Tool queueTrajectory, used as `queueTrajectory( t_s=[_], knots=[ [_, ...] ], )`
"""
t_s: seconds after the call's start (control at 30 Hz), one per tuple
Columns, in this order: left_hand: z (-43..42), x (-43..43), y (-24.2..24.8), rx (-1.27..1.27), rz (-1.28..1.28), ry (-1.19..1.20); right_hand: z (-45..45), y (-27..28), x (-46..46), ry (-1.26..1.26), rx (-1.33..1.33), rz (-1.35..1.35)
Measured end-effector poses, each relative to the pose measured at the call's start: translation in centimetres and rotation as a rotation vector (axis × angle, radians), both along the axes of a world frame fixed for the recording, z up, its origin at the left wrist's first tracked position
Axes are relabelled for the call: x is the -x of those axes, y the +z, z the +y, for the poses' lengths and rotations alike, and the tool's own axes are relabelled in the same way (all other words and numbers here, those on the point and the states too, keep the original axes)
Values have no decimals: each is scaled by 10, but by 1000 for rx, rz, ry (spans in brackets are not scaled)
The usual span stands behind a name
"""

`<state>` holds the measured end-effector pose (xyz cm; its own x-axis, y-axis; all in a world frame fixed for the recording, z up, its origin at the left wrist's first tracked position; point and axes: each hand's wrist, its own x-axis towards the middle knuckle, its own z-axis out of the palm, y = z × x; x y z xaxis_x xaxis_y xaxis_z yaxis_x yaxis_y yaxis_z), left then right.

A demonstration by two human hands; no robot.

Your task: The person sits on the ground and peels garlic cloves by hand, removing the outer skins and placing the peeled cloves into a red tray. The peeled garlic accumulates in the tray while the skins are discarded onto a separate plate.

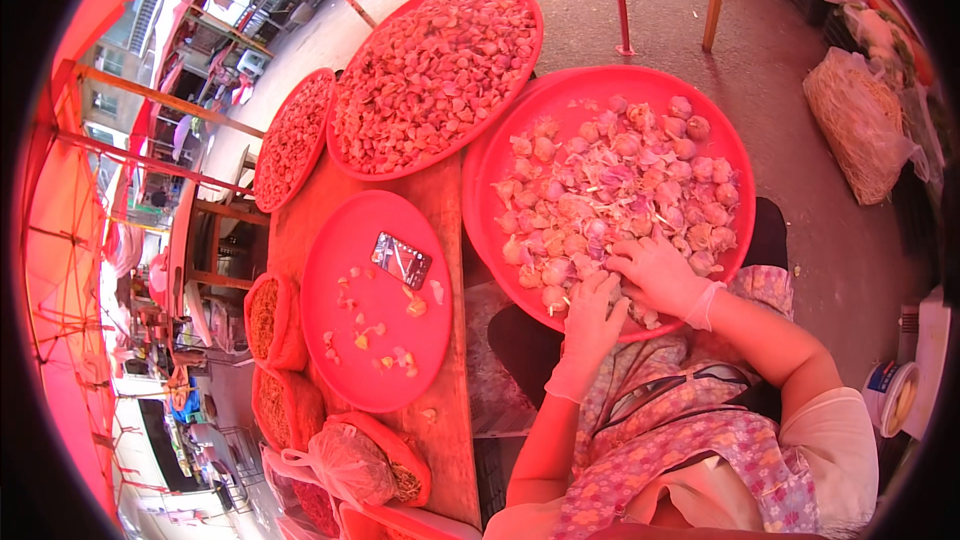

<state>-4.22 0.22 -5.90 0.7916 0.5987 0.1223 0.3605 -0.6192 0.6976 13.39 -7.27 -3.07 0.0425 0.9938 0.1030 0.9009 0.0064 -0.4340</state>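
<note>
A round tray (739,221), red in this light, rests over the person's lap and bears whole garlic bulbs (701,127), loose cloves and papery skins. Both hands wear thin gloves and are close together at its near side. My left hand (595,315) reaches over the near rim, fingers bent toward the garlic. Just right of it, my right hand (660,277) lies lower on the pile with its fingertips pointing left. Whatever is between the fingers is hidden, so I cannot tell whether either hand grips a bulb.
Left of me, a wooden table (442,420) carries a shallow tray (330,240) with a smartphone (401,260) and scattered cloves. Beyond stand a large tray of cloves (442,75) and a smaller one (294,142). Filled sacks (274,322) line the table's left edge. A straw-filled bag (859,124) lies right.
</note>
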Motion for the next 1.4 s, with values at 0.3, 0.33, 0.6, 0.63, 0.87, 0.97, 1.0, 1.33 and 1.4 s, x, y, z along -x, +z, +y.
queueTrajectory(
  t_s=[0.3, 0.33, 0.6, 0.63, 0.87, 0.97, 1.0, 1.33, 1.4],
  knots=[
    [-2, -17, 1, -117, 206, 60, -5, 2, -21, -116, -213, -123],
    [-2, -21, -1, -180, 192, 70, -5, 1, -28, -115, -288, -168],
    [9, -33, -13, 304, -131, 270, -23, 17, -34, -334, -214, 128],
    [9, -32, -13, 466, -131, 326, -26, 19, -27, -312, -149, 285],
    [4, -36, -23, -367, 60, 27, -16, 3, 6, -99, -164, 355],
    [3, -34, -23, -209, 63, 128, -17, -5, 8, -117, -195, 379],
    [4, -32, -21, -240, 49, 118, -19, -6, 6, -115, -242, 377],
    [16, -20, 29, 1132, -692, 314, -8, 34, 15, -232, 8, 1078],
    [19, -18, 34, 1163, -782, 263, 0, 40, 17, -221, 23, 1192]
  ],
)
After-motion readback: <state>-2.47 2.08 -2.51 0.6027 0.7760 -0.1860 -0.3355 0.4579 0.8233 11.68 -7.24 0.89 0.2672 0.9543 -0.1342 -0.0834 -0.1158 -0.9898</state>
